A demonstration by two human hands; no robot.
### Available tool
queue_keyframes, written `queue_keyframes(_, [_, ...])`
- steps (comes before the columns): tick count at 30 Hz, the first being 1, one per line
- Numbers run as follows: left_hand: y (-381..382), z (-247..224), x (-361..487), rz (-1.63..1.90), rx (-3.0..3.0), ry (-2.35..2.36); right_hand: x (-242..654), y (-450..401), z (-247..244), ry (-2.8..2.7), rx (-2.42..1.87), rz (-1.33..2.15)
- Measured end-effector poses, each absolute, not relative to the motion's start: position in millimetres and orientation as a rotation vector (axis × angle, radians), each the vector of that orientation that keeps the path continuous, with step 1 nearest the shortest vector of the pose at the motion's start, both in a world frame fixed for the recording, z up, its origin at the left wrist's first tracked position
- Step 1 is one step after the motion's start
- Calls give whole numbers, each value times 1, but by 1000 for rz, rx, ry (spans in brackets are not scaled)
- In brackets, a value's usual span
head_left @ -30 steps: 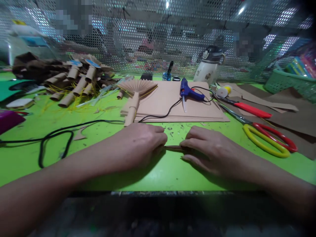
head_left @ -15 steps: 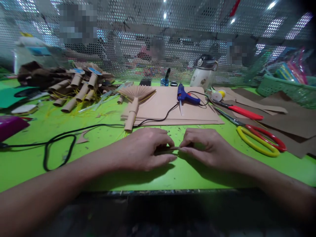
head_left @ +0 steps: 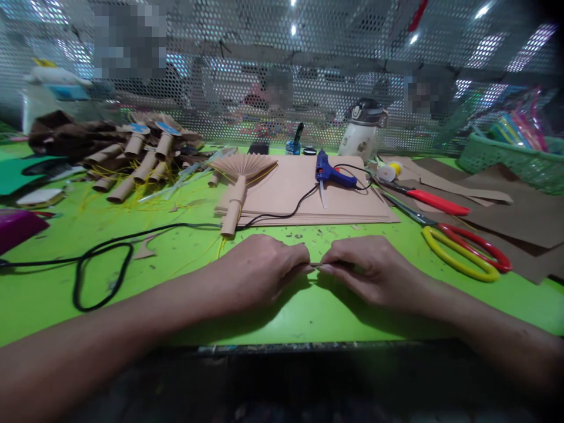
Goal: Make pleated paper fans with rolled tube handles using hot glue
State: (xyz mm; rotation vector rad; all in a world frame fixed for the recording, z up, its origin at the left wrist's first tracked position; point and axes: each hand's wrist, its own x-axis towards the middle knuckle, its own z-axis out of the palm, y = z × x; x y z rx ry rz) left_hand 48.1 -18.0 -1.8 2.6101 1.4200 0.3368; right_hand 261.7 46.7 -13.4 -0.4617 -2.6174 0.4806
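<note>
A thin brown strip [head_left: 314,265], perhaps paper, is pinched between my two hands just above the green table; most of it is hidden by my fingers. My left hand [head_left: 264,267] is closed on its left end, thumb against the curled fingers. On the other end, the thumb and fingertips of my right hand [head_left: 374,267] press together. Just beyond my left hand lies a pleated paper fan with a rolled paper handle [head_left: 235,202]. A blue glue gun [head_left: 333,172] rests on a stack of brown paper [head_left: 282,191] beyond both hands.
Large scissors [head_left: 460,235] and a red-handled tool [head_left: 438,201] lie right, by dark brown paper [head_left: 524,205] and a green basket [head_left: 493,155]. A black cord [head_left: 145,233] loops at left, before a pile of rolled paper tubes [head_left: 145,167]. A bottle [head_left: 363,129] stands behind.
My left thumb has closed up against its fingers on the strip, where a gap showed before. Both hands stay in nearly the same place.
</note>
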Motion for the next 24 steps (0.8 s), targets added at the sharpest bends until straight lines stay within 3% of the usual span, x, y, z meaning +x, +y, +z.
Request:
queue_keyframes(13, [-14,-2,34,432,2656,1354,269,50,-4,-2444,-333,460])
queue_keyframes(24, [-7,11,18,411,2592,1293,274,57,0,-2380,-570,561])
